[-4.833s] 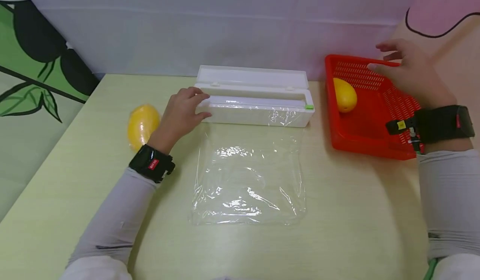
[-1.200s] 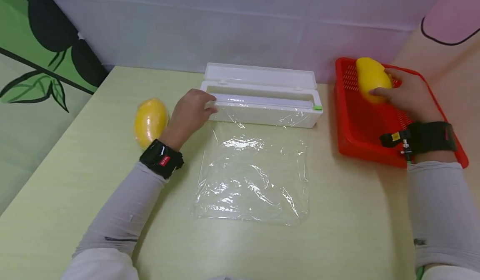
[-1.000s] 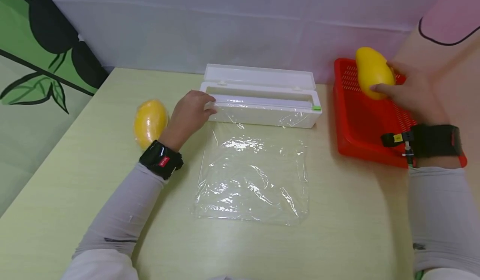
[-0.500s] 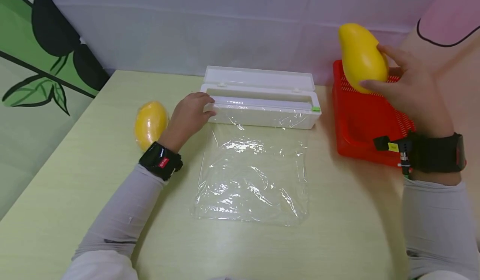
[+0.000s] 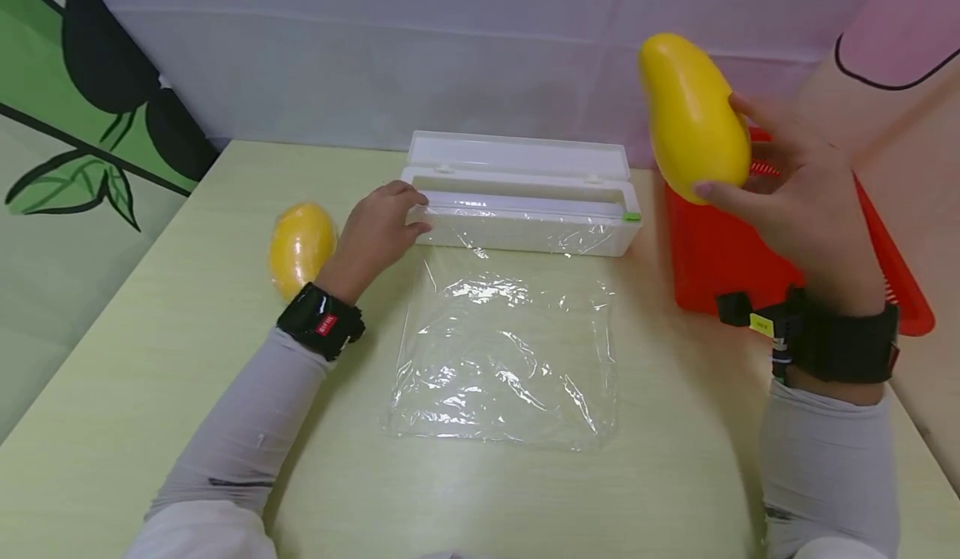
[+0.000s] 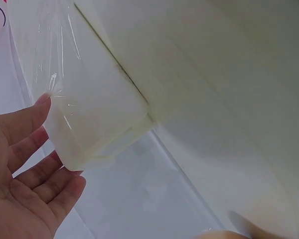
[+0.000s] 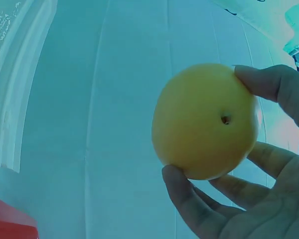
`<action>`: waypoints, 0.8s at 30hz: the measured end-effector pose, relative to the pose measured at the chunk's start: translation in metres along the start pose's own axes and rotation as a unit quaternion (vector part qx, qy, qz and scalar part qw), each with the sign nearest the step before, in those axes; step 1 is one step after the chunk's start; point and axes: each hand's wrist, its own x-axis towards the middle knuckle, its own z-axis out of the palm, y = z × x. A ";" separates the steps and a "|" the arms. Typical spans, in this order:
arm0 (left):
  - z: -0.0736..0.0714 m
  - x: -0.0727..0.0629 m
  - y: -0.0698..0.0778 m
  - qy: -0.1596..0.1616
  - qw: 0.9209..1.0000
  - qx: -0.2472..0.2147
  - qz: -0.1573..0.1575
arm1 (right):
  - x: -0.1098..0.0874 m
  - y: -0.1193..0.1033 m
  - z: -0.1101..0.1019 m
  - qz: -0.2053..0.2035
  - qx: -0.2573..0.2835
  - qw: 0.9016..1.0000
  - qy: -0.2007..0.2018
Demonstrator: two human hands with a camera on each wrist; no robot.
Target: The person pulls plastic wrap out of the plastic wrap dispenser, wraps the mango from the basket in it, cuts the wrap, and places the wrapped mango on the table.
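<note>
My right hand point(image 5: 810, 201) holds a yellow mango point(image 5: 686, 122) in the air, over the left rim of the red basket. Seen from the right wrist, the mango's end with a small dark hole point(image 7: 225, 119) faces the camera, with thumb and fingers around its sides. My left hand point(image 5: 375, 234) grips the left end of a white cling film box point(image 5: 525, 232), whose lid stands raised. From the box a sheet of clear cling film point(image 5: 506, 351) runs out over the table towards me. In the left wrist view the thumb point(image 6: 32, 119) lies at the film-covered face of the box.
A second yellow mango point(image 5: 302, 249), shiny as if wrapped in film, lies left of my left hand. The red plastic basket point(image 5: 720, 263) stands at the table's right, partly behind my right arm. A pale cloth wall point(image 5: 337, 67) rises behind the table point(image 5: 675, 459).
Earlier my right hand hovered over the basket with the mango inside. It has since taken hold of the mango, lifted it out and carried it leftwards. My left hand keeps its place.
</note>
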 end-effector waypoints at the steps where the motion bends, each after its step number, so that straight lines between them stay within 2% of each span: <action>1: 0.000 -0.001 0.000 0.000 1.000 0.001 0.001 | -0.002 0.000 0.003 -0.020 -0.001 1.000 -0.006; 4: 0.000 -0.002 0.000 -0.003 1.000 0.000 0.000 | -0.009 0.000 0.010 -0.091 -0.008 0.995 -0.029; 7: 0.000 -0.004 -0.001 -0.008 1.000 0.002 -0.002 | -0.015 -0.001 0.016 -0.167 -0.016 0.984 -0.052; 11: 0.000 -0.006 -0.003 -0.011 1.000 0.007 0.000 | -0.022 -0.002 0.024 -0.219 -0.002 0.972 -0.085; 17: -0.006 -0.009 -0.005 -0.043 0.999 -0.008 -0.003 | -0.031 -0.006 0.038 -0.260 -0.022 0.957 -0.124; 24: -0.026 -0.013 -0.004 -0.064 0.997 -0.038 0.006 | -0.040 -0.011 0.057 -0.274 -0.036 0.945 -0.173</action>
